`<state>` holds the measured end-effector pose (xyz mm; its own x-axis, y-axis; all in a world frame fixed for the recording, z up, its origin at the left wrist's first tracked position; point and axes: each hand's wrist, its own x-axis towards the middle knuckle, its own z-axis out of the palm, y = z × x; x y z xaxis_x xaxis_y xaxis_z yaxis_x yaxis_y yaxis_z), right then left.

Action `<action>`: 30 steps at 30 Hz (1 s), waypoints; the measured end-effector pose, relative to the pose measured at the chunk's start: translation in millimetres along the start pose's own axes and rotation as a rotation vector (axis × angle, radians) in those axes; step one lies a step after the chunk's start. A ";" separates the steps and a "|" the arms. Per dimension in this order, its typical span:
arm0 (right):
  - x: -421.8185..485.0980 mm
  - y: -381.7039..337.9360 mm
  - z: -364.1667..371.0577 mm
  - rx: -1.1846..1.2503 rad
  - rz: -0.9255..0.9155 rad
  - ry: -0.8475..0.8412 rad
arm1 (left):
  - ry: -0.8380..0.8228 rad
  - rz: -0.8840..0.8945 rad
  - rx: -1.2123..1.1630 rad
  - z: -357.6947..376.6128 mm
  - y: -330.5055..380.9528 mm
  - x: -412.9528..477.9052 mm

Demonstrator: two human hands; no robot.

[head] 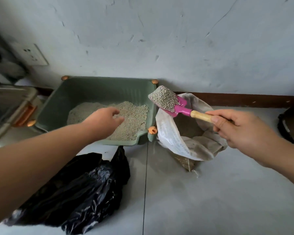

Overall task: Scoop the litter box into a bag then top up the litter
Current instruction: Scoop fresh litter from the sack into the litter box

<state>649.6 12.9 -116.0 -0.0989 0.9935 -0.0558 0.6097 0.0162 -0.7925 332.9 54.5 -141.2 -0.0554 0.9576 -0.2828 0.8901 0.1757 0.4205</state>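
Lying nearest on the floor (210,192), black bag (78,189), crumpled. Right hand (236,129) closed on wooden handle of pink scoop (173,104), heaped with grey granules, above open white sack (182,138). Left hand (103,119) empty, fingers loosely spread over litter (132,122) piled in green litter box (98,92) against wall.

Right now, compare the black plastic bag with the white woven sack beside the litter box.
The black plastic bag lies crumpled and flat on the floor in front of the litter box; the white woven sack stands open-mouthed to its right. The bag is glossy and dark, the sack pale and matte with print. The right hand holds the loaded pink scoop over the sack; nothing is over the bag. Both sit on the floor.
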 end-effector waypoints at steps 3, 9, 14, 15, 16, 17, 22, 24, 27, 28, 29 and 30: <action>24.1 -20.0 24.2 0.086 0.047 -0.051 | 0.037 -0.055 0.030 -23.6 -33.0 -3.7; 67.6 -66.7 96.8 0.048 0.071 -0.146 | 0.061 -0.114 0.029 -46.2 -93.1 -15.6; 80.0 -84.6 174.0 -0.042 0.167 -0.186 | 0.060 -0.146 -0.044 -49.6 -143.7 -22.9; 78.1 -82.2 188.2 -0.045 0.200 -0.174 | 0.054 -0.151 -0.069 -47.1 -153.3 -21.9; 75.1 -77.5 198.5 -0.049 0.231 -0.154 | 0.052 -0.155 -0.093 -43.4 -160.1 -21.1; 70.5 -74.1 206.5 -0.078 0.246 -0.134 | 0.044 -0.161 -0.115 -39.9 -165.0 -19.8; 57.7 -70.5 215.5 -0.347 0.220 -0.104 | -0.015 -0.138 -0.166 -22.0 -179.8 -8.5; 60.2 -70.3 214.6 -0.402 0.232 -0.104 | -0.032 -0.125 -0.186 -17.1 -184.2 -1.7; 63.6 -65.5 219.6 -0.385 0.306 -0.054 | -0.035 -0.114 -0.234 -11.1 -188.7 8.3; 66.9 -62.6 223.1 -0.349 0.359 -0.037 | -0.033 -0.113 -0.250 -9.8 -190.3 11.4; 69.3 -60.9 225.8 -0.293 0.426 -0.024 | -0.030 -0.114 -0.262 -8.9 -192.0 13.8; 70.8 -60.1 228.6 -0.217 0.511 -0.020 | -0.029 -0.114 -0.272 -8.6 -193.7 15.3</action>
<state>426.2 56.6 -211.1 0.2386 0.8787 -0.4134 0.7314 -0.4427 -0.5187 155.8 37.1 -219.6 -0.1322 0.9219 -0.3641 0.7249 0.3405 0.5989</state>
